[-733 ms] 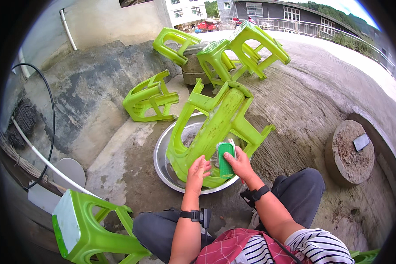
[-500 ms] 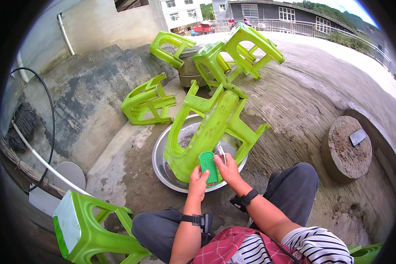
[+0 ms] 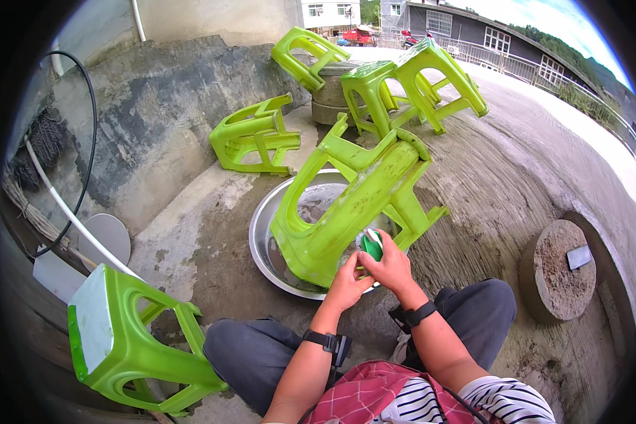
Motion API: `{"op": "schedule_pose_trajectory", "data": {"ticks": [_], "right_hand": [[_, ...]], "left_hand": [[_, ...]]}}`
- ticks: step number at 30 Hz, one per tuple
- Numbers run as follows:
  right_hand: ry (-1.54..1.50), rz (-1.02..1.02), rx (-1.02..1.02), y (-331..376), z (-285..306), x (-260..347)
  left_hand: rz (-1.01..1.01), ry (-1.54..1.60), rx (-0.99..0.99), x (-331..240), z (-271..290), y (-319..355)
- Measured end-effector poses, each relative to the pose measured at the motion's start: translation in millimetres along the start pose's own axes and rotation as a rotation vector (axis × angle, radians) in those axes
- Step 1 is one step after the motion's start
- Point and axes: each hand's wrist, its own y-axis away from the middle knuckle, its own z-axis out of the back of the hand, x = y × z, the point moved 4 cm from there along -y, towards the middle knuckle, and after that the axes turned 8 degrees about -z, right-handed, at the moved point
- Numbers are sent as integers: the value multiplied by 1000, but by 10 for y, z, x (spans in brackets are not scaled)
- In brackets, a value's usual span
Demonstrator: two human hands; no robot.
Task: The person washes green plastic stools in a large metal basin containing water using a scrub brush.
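Observation:
A light-green plastic stool [image 3: 360, 201] lies tipped on its side in a wide metal basin [image 3: 258, 237], its legs pointing away from me. Above the basin's near right rim, my right hand [image 3: 394, 268] is closed around a small green scrubbing brush [image 3: 372, 247] with white parts along its edge. My left hand [image 3: 345, 286] is pressed up against the right one, fingers curled in at the brush's lower end; what they hold is hidden. Both hands are close to the stool's near right side. Some water seems to lie in the basin.
More green stools stand or lie beyond the basin: one on its side [image 3: 256, 138], several around a concrete block [image 3: 328, 99]. Another stool [image 3: 120, 325] stands by my left knee. A round concrete block [image 3: 555, 279] is at the right; a hose [image 3: 92, 134] hangs at the left.
The green brush has turned from lying flat between both hands to being tilted in my right hand. My left hand has moved right, against the right hand. The view has shifted a little.

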Motion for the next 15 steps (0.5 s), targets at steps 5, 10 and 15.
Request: {"op": "schedule_pose_trajectory", "data": {"ticks": [5,10,15], "right_hand": [[303,185,-406,-814,461,-10],[505,234,-619,-1548,763,389],[530,392,-390,-1220,-181,390]], "left_hand": [[-37,-971,-188,-287,906,-161],[123,-1383,15,-118,1320,-361],[-53,-1276,69,105,1544,-486]]}}
